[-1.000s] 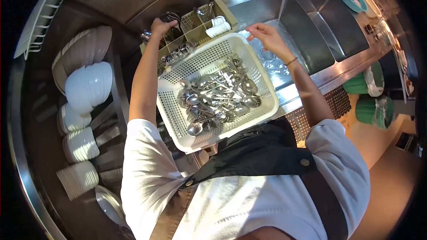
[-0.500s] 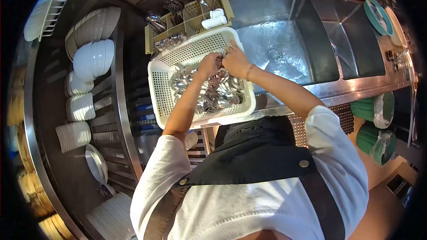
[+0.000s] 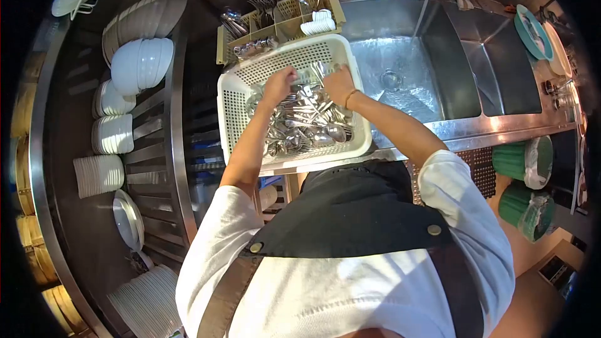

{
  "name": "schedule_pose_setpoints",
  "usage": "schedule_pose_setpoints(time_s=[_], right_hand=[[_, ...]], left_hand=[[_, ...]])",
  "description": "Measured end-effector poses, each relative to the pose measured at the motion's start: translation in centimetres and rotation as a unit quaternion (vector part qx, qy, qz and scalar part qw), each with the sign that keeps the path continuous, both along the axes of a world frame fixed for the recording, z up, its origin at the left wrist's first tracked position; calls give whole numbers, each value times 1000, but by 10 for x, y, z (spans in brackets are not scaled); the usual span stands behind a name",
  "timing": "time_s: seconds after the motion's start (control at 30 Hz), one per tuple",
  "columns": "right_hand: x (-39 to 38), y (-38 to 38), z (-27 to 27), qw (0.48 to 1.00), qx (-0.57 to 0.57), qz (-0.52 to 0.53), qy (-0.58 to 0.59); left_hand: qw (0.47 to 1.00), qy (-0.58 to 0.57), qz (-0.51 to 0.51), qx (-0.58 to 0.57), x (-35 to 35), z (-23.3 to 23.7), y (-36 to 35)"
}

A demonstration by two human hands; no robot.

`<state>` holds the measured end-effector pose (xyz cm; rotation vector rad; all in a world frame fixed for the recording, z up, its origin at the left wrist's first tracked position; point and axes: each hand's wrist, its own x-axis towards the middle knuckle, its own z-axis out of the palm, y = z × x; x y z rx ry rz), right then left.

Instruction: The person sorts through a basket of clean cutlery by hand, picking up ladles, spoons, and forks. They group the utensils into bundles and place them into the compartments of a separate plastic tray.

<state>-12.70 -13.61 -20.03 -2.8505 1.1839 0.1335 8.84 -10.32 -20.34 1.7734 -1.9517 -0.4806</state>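
Note:
A white perforated plastic basket (image 3: pixel 226 126) holds a loose heap of metal cutlery (image 3: pixel 307 126), with spoons and forks among it. My right hand (image 3: pixel 339 85) is at the basket's far right side, closed round a small bunch of cutlery (image 3: pixel 318 70) whose shiny ends point up and away from me. Over the far left part of the heap is my left hand (image 3: pixel 279 85). Its fingers are curled together, and whatever they may hold is too small to tell.
Behind the basket stands a divided cutlery rack (image 3: pixel 285 27) with forks, spoons and white ceramic spoons (image 3: pixel 318 23). Water runs from a tap into the sink (image 3: pixel 432 75) at the right. Stacked white bowls (image 3: pixel 143 66) and plates (image 3: pixel 147 300) line the left shelf. Green bins (image 3: pixel 523 163) stand lower right.
My hands were close together over the far part of the basket. Now they are apart, the right one with a bunch of cutlery. The whole view has shifted slightly.

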Motion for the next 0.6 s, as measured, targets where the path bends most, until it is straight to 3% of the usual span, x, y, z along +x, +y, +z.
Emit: schedule_pose_setpoints(time_s=[0.1, 0.17, 0.23, 0.3, 0.33, 0.4, 0.43, 0.47, 0.5, 0.53, 0.57, 0.6], right_hand=[[-1, -3, 41, 999, 13, -14, -33], [3, -8, 60, 992, 20, -62, -109], [0, -16, 78, 944, 18, -73, -320], [-2, -29, 104, 854, 112, -32, -506], [4, -36, 107, 856, 114, -29, -503], [19, -44, 114, 613, 342, 1, -713], [23, -33, 121, 594, 415, -55, -687], [25, -26, 117, 595, 415, -53, -687], [28, -21, 106, 534, 500, -78, -678], [28, -13, 99, 467, 579, -103, -660], [16, 16, 126, 465, 566, -168, -660], [9, 15, 122, 465, 565, -168, -661]], left_hand=[[992, 100, 12, -74, 17, 24, 12], [959, 203, 57, -190, 26, 42, 20], [936, 244, 99, -235, 29, 71, 34], [906, 283, 145, -278, 25, 105, 40], [906, 290, 119, -285, 16, 121, 42], [904, 325, 63, -269, 0, 132, 39], [905, 330, 53, -264, -15, 138, 33], [922, 281, 35, -264, -27, 139, 26], [936, 232, 17, -263, -39, 138, 16], [935, 269, 47, -226, -51, 129, 5], [930, 306, 77, -187, -63, 119, -2], [886, 441, 71, -126, -77, 116, -2]])
